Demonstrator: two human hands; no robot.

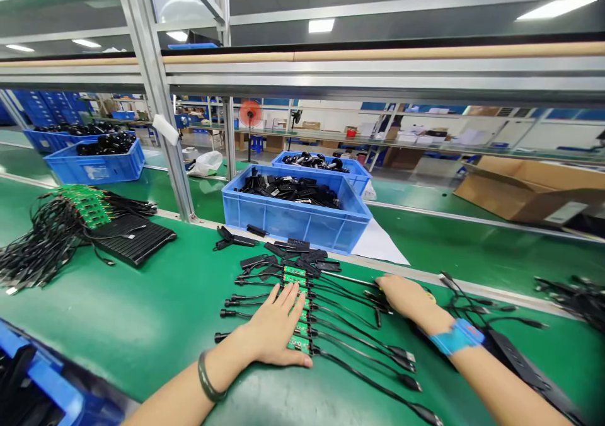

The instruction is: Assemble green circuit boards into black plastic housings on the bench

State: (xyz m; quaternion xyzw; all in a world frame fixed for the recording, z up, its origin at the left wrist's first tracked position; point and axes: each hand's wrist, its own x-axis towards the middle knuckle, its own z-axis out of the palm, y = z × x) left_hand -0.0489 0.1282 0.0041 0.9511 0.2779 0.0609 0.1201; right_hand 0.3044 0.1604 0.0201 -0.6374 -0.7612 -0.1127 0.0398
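My left hand (276,328) lies flat with fingers spread on a row of small green circuit boards (295,273) that have black cables (359,344) running off both sides, laid out on the green table (155,312). A dark band circles that wrist. My right hand (404,295), with a blue wrist strap (457,336), rests on the cables at the right of the row, fingers curled down onto them. Black plastic shells (302,253) lie just beyond the boards.
A blue bin of black parts (295,215) stands behind the boards, a second blue bin (326,161) beyond it. At left lie a heap of cabled boards (57,224) and a black tray (132,240). More blue bins (97,161), a cardboard box (529,189), and loose cables (574,297) sit around.
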